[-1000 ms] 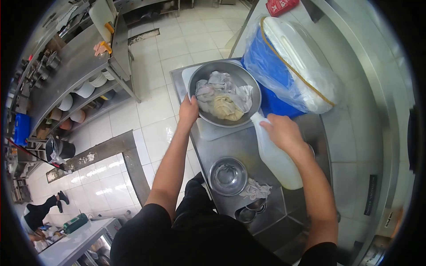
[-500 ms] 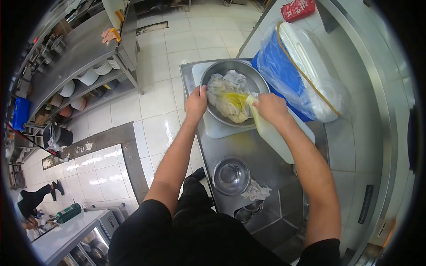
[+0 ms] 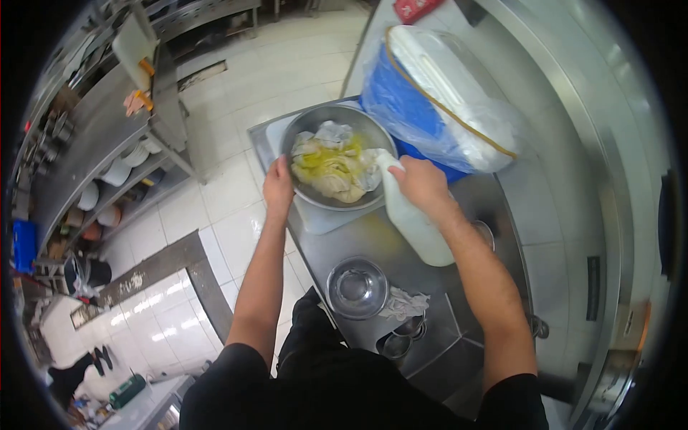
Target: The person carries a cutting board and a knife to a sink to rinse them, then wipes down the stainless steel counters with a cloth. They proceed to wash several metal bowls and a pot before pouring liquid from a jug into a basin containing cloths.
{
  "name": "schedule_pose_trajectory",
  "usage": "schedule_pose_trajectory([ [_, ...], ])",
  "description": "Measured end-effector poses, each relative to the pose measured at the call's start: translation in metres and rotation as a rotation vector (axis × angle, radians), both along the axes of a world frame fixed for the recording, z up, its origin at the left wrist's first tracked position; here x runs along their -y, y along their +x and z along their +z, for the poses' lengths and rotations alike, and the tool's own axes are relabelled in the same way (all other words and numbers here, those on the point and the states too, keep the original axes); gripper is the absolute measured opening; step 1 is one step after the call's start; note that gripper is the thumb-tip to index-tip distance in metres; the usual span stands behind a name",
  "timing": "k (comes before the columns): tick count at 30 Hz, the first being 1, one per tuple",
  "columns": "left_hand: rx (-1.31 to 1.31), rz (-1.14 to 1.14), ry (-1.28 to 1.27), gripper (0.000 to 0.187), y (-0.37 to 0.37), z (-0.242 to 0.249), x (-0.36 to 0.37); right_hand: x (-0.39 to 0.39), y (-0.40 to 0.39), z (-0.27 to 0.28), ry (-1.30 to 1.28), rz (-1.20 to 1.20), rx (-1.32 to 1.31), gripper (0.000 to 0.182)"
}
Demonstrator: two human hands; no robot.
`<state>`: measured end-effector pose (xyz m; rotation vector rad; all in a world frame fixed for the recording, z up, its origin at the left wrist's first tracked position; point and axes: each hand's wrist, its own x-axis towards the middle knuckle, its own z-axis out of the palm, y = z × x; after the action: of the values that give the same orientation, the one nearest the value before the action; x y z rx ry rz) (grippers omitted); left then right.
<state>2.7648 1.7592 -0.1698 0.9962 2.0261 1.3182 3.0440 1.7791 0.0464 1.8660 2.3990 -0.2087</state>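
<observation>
A large steel bowl (image 3: 304,129) sits on a white cutting board (image 3: 315,217) on the steel counter (image 3: 387,247). Inside it lies pale dough with whitish lumps (image 3: 335,168), now coated in yellow oil. My left hand (image 3: 278,188) grips the bowl's near-left rim. My right hand (image 3: 421,185) holds a translucent plastic jug (image 3: 412,222) by its neck, tilted so the spout points over the bowl's right rim.
A blue and white cooler wrapped in clear plastic (image 3: 437,97) stands right behind the bowl. A smaller empty steel bowl (image 3: 357,288), a crumpled cloth (image 3: 405,304) and small cups (image 3: 405,337) lie nearer me. Shelves of dishes (image 3: 115,165) line the left.
The jug moved from beside the bowl to its rim and tipped. Yellow oil now covers the dough. My left hand stayed on the rim.
</observation>
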Motion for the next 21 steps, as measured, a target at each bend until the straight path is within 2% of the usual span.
schedule_pose_trajectory([
  [2, 0.481, -0.054, -0.005, 0.067, 0.004, 0.011, 0.021, 0.011, 0.008, 0.001, 0.042, -0.023, -0.124, 0.038],
  [4, 0.707, -0.047, -0.033, 0.069, 0.008, -0.008, 0.045, 0.031, 0.022, 0.005, 0.041, -0.093, -0.223, 0.038],
  [5, 0.72, -0.1, -0.089, 0.066, 0.009, -0.008, 0.06, 0.042, 0.034, 0.001, 0.065, -0.112, -0.32, 0.036],
  [8, 0.555, -0.263, -0.188, 0.049, 0.025, 0.004, 0.122, 0.081, 0.073, -0.001, 0.151, -0.15, -0.695, 0.029],
  [11, 0.568, -0.326, -0.27, 0.038, 0.04, 0.007, 0.171, 0.102, 0.126, -0.023, 0.087, -0.528, -1.071, 0.031],
  [14, 0.504, -0.457, -0.379, 0.038, 0.052, 0.01, 0.197, 0.113, 0.165, -0.028, 0.263, -0.635, -1.297, 0.029],
  [16, 0.233, -0.506, -0.266, 0.033, 0.062, 0.007, 0.205, 0.118, 0.187, -0.034, 0.328, -0.601, -1.459, 0.027],
  [18, 0.097, -0.522, -0.17, 0.029, 0.08, 0.047, 0.198, 0.122, 0.202, -0.036, 0.376, -0.504, -1.589, 0.026],
  [21, 0.039, -0.614, -0.003, 0.025, 0.118, 0.096, 0.176, 0.132, 0.205, -0.053, 0.41, -0.51, -1.516, 0.025],
])
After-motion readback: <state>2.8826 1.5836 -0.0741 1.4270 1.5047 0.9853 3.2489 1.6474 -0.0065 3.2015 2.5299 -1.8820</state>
